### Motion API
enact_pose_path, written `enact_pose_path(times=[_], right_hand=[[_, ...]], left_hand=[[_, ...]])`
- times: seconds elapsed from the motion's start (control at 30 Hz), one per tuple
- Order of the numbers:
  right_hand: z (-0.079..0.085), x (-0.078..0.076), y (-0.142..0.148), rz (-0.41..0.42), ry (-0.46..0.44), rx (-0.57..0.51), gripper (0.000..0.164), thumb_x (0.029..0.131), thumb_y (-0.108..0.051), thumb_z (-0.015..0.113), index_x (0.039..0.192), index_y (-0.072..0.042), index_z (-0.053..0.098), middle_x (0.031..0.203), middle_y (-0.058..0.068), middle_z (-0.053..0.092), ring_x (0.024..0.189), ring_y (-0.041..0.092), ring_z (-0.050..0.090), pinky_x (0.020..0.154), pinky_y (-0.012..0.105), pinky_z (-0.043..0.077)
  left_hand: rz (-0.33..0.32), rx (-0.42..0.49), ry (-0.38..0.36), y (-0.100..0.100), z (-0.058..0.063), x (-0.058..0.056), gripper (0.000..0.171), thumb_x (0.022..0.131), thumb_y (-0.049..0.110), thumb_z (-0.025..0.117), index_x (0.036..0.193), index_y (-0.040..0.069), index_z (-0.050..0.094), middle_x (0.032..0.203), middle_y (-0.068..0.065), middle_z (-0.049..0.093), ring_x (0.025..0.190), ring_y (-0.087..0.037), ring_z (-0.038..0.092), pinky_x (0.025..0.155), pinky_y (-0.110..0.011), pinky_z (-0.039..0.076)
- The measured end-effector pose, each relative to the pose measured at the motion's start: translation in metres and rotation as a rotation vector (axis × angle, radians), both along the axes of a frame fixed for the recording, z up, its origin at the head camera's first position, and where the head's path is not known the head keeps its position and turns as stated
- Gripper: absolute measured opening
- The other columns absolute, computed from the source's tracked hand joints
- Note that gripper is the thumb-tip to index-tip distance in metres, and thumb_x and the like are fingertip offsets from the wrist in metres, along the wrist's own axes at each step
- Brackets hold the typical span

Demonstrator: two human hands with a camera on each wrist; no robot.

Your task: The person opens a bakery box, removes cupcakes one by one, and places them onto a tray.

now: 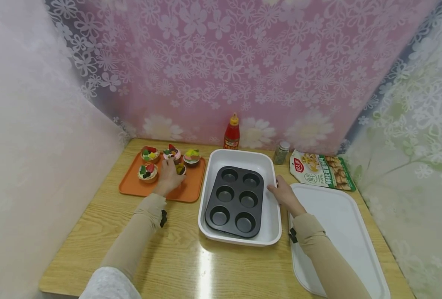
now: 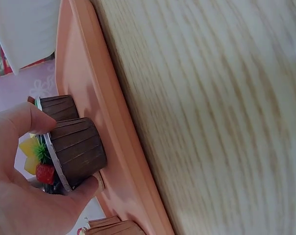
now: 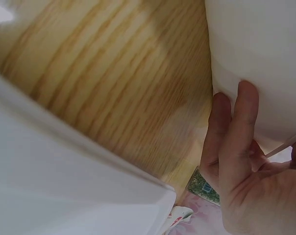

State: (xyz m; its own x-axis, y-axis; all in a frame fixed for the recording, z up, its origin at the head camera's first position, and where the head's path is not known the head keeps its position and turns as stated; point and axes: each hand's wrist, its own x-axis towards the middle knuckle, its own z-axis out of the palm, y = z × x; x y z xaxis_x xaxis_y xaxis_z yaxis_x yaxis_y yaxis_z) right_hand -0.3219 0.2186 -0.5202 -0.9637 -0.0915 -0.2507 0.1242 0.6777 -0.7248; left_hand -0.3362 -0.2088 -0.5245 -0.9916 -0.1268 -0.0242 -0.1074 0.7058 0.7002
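Note:
My left hand [image 1: 170, 177] pinches a fruit-topped cupcake [image 2: 79, 152] in a brown paper cup between thumb and fingers, over the orange tray [image 1: 142, 190]. In the left wrist view the cupcake is tipped, its yellow and red fruit facing the palm. Several other cupcakes [image 1: 147, 172] with fruit tops stand on that tray. My right hand [image 1: 285, 195] grips the right rim of a deep white bin [image 1: 271, 211], thumb over the edge and fingers against the outer wall. Inside the bin lies a dark muffin pan [image 1: 237, 206] with several hollow cups.
A flat white tray [image 1: 330, 224] lies on the wooden table [image 1: 176, 249] at the right. Behind it are a printed food pouch [image 1: 321, 169] and a small spice jar [image 1: 281, 153]. A red sauce bottle [image 1: 232, 133] stands behind the bin, before a flowered curtain [image 1: 221, 74].

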Motion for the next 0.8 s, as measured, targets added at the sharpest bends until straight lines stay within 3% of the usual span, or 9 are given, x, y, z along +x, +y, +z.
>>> enact_pose_path(times=[0.27, 0.43, 0.57, 0.7, 0.8], right_hand=[[0.0, 0.004, -0.001, -0.016, -0.017, 0.003, 0.051, 0.11, -0.023, 0.048, 0.151, 0.005, 0.035, 0.151, 0.032, 0.048, 0.136, 0.046, 0.052, 0.113, 0.061, 0.047], [0.001, 0.005, 0.002, -0.027, 0.024, 0.031, 0.045, 0.109, -0.022, 0.05, 0.142, 0.005, 0.034, 0.141, 0.034, 0.052, 0.127, 0.046, 0.057, 0.105, 0.058, 0.05], [0.0, 0.005, 0.004, -0.023, 0.055, 0.05, 0.047, 0.109, -0.023, 0.05, 0.142, 0.004, 0.03, 0.136, 0.035, 0.055, 0.121, 0.047, 0.061, 0.099, 0.056, 0.053], [-0.003, 0.007, 0.002, 0.025, 0.063, 0.045, 0.061, 0.112, -0.028, 0.048, 0.153, 0.007, 0.021, 0.148, 0.04, 0.048, 0.135, 0.051, 0.054, 0.109, 0.061, 0.049], [-0.004, 0.011, -0.001, 0.073, 0.121, 0.081, 0.072, 0.112, -0.03, 0.047, 0.161, 0.01, 0.013, 0.16, 0.04, 0.034, 0.149, 0.053, 0.04, 0.12, 0.065, 0.038]], left_hand=[[-0.014, 0.014, -0.023, 0.005, 0.0, 0.01, 0.096, 0.096, 0.018, 0.074, 0.167, 0.005, 0.01, 0.166, -0.034, 0.009, 0.154, -0.053, 0.02, 0.123, -0.064, 0.031], [-0.032, -0.059, 0.073, 0.027, 0.014, 0.02, 0.092, 0.096, 0.019, 0.074, 0.165, 0.003, 0.015, 0.168, -0.034, 0.007, 0.157, -0.052, 0.014, 0.124, -0.065, 0.03], [-0.115, -0.108, 0.165, 0.049, 0.023, 0.027, 0.085, 0.095, 0.017, 0.074, 0.161, 0.001, 0.023, 0.169, -0.032, 0.011, 0.159, -0.05, 0.015, 0.125, -0.064, 0.031], [-0.221, -0.158, 0.232, 0.07, 0.022, 0.036, 0.081, 0.095, 0.018, 0.075, 0.158, -0.002, 0.028, 0.167, -0.033, 0.02, 0.158, -0.05, 0.02, 0.126, -0.061, 0.032], [-0.296, -0.201, 0.22, 0.083, 0.024, 0.042, 0.082, 0.099, 0.026, 0.072, 0.161, -0.002, 0.027, 0.168, -0.032, 0.021, 0.16, -0.049, 0.019, 0.129, -0.06, 0.027]])
